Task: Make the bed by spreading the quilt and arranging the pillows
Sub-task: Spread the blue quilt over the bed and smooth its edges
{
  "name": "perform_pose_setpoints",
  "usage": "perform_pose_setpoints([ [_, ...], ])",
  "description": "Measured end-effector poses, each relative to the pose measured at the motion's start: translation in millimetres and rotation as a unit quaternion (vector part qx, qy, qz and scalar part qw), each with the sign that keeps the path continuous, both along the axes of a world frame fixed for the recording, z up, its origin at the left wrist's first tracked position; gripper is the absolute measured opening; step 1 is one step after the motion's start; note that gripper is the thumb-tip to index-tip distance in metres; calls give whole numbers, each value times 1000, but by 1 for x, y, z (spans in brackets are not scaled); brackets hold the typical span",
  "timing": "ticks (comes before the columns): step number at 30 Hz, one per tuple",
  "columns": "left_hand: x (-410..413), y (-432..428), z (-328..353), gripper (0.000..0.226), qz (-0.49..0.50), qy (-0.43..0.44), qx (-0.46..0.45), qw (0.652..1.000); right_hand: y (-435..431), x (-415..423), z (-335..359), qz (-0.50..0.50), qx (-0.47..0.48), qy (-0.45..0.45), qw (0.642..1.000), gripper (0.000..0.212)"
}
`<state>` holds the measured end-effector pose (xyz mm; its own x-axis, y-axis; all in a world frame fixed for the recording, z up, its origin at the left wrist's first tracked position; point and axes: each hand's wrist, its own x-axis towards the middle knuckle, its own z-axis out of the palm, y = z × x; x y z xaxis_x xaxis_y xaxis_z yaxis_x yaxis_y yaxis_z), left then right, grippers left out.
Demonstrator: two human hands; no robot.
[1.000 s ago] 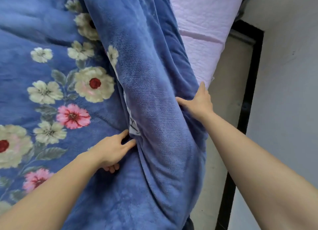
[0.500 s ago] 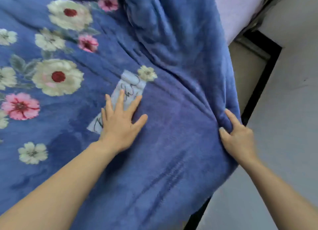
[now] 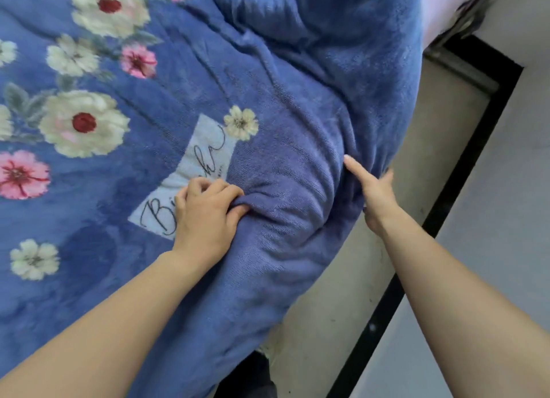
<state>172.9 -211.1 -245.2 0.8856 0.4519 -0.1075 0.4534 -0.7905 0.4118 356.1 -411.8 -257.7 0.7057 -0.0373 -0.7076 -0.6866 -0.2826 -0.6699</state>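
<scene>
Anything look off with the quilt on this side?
Yes: the quilt is bunched into folds between the left hand, gripping a fold beside the signature patch, and the right hand at its edge, so it isn't lying flat.

The left hand [image 3: 208, 219], flat with spread fingers half a second ago, now curls and bunches a fold of the quilt [image 3: 297, 100] at centre frame. The tall ridge of a second ago is gone; the pale script label [image 3: 202, 153] lies opened out above that hand. The right hand [image 3: 376, 195] sits further in from the quilt's edge; its thumb reaches over gathered creases.
</scene>
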Motion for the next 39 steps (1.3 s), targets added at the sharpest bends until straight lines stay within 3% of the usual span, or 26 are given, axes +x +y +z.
perform_pose_setpoints([
  [3,14,9,9,38,-36,46,-40,998,24,1,7,40,-24,-1,999,48],
  [6,6,12,27,48,-55,42,-100,993,-15,-12,21,61,-103,-90,989,30],
  [8,-12,0,35,39,-100,51,-107,988,-52,-26,27,106,-173,-96,975,35],
  [10,-17,-10,36,31,-151,114,-59,980,-59,-33,16,141,-237,-54,960,53],
  [13,6,-14,35,22,-114,181,-48,976,-31,-33,-7,167,-228,0,959,78],
  [14,15,-14,37,32,-84,170,-62,980,-23,-27,-9,165,-226,-2,960,82],
  [16,30,-11,39,75,-22,132,-61,989,-16,-13,-3,151,-224,-41,962,86],
  [18,46,-8,36,108,11,178,-59,982,-13,6,11,160,-223,-119,954,94],
  [22,81,-7,26,124,12,295,-24,955,12,51,41,188,-202,-210,938,95],
  [25,104,-2,35,131,5,367,-4,930,36,81,57,225,-222,-293,902,85],
  [27,119,6,45,119,-14,392,20,920,56,100,69,256,-219,-340,878,74],
  [30,153,30,56,50,-17,319,21,947,90,132,83,293,-200,-379,855,41],
  [31,166,42,62,45,15,321,-14,947,100,141,85,304,-195,-378,852,33],
  [33,204,75,69,43,52,382,-108,916,117,177,86,292,-166,-357,872,37],
  [35,231,95,70,35,19,489,-208,847,130,214,84,253,-127,-318,905,47],
  [36,241,101,68,29,2,519,-247,818,135,237,80,259,-140,-317,901,43],
  [37,252,104,65,22,8,513,-283,810,142,264,73,281,-164,-314,892,36],
  [38,260,106,62,17,32,471,-312,824,149,285,69,297,-185,-300,887,38],
  [39,272,108,61,18,81,397,-339,849,157,309,64,311,-205,-277,886,53],
])
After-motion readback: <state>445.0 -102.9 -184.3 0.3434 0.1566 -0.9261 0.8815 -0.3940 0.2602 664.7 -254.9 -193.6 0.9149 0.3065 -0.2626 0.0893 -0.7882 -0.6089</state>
